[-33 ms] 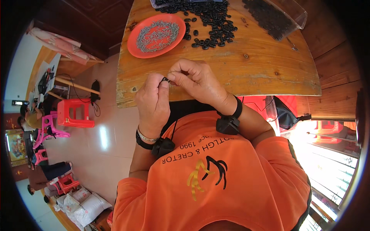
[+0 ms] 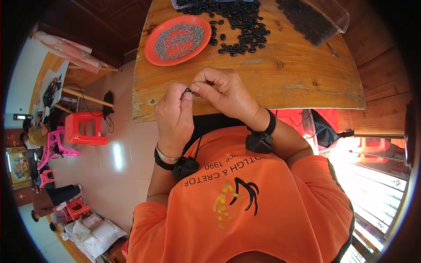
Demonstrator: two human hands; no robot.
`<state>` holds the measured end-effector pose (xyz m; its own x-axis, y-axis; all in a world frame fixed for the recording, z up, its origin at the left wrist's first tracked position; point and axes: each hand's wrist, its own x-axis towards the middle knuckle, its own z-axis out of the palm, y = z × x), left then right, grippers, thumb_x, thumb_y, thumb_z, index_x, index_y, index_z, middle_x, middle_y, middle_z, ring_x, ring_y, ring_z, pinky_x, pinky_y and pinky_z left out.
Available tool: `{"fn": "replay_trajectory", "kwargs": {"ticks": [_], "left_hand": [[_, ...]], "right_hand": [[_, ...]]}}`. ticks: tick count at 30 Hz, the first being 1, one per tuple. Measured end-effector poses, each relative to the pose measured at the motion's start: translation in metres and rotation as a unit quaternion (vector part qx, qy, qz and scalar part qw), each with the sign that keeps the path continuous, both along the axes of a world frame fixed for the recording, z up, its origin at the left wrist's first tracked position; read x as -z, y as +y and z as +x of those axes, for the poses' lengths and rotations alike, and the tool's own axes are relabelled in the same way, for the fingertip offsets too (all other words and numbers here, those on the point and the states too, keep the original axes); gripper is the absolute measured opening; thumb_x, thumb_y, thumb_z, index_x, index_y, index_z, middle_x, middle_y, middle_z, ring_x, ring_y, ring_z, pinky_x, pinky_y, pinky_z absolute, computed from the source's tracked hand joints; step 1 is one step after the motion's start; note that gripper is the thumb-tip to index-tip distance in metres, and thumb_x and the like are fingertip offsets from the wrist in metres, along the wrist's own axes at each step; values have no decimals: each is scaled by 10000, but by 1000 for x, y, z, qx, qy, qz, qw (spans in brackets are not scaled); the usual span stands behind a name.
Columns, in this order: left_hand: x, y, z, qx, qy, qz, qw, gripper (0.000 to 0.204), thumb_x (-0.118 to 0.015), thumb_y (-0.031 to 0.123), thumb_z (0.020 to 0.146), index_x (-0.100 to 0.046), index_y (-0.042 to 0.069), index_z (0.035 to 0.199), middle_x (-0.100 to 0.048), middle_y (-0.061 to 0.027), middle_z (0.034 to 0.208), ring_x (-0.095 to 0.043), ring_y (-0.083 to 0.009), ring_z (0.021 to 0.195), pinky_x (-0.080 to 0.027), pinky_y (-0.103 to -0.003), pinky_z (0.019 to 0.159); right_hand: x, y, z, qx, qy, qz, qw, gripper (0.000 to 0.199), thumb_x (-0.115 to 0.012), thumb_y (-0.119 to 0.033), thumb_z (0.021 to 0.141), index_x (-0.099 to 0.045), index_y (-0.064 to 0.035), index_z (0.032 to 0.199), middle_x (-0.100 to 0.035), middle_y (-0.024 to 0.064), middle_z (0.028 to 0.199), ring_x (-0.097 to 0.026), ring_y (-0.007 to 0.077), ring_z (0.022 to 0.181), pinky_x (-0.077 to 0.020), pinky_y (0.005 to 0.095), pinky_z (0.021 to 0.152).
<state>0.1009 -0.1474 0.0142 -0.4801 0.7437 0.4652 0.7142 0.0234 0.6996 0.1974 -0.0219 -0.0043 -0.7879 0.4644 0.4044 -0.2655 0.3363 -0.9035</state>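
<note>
My left hand (image 2: 176,109) pinches a small black oval part (image 2: 188,90) between thumb and forefinger, just above the table's near edge. My right hand (image 2: 221,91) meets it there, its thumb and fingertips closed together against the part's right side. Whatever lies between the right fingertips is too small to make out. Beyond my hands, a red plate (image 2: 151,51) holds many small grey metal pins or screws (image 2: 182,41). To its right, loose black oval parts (image 2: 239,46) of the same look are scattered and heaped on the wooden table (image 2: 302,74).
A clear tray (image 2: 342,27) of small dark pieces stands at the far right, another clear container (image 2: 184,5) at the far edge. Black devices (image 2: 186,165) are strapped to both wrists. Left on the floor are a red stool (image 2: 90,129), a pink chair (image 2: 55,142) and white sacks (image 2: 98,236); people sit beyond.
</note>
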Motion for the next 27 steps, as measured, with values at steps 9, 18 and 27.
{"fn": "replay_trajectory", "kwargs": {"ticks": [9, 18, 27], "left_hand": [[8, -3, 2, 5, -112, -4, 994, 78, -498, 59, 864, -513, -9, 829, -506, -111, 595, -511, -203, 517, -406, -322, 496], [19, -4, -3, 13, -204, 17, 979, 105, -493, 82, 885, -529, -11, 851, -529, -47, 612, -504, -108, 557, -405, -238, 519], [19, -14, -7, 17, -314, 79, 946, 83, -481, 70, 895, -532, 7, 881, -536, -20, 677, -467, -73, 590, -379, -209, 550]], "right_hand": [[0, -3, -2, 34, 1, 126, 991, 116, -608, -86, 865, -568, 10, 812, -580, 51, 675, -528, 78, 610, -440, 244, 546], [5, -7, -4, -18, -10, -85, 996, 121, -612, -114, 875, -593, 4, 857, -555, 32, 686, -494, 46, 645, -433, 212, 573], [-26, 88, -7, 137, -147, 474, 857, 164, -633, -156, 773, -652, -59, 904, -642, 96, 846, -606, 303, 794, -492, 355, 694]]}}
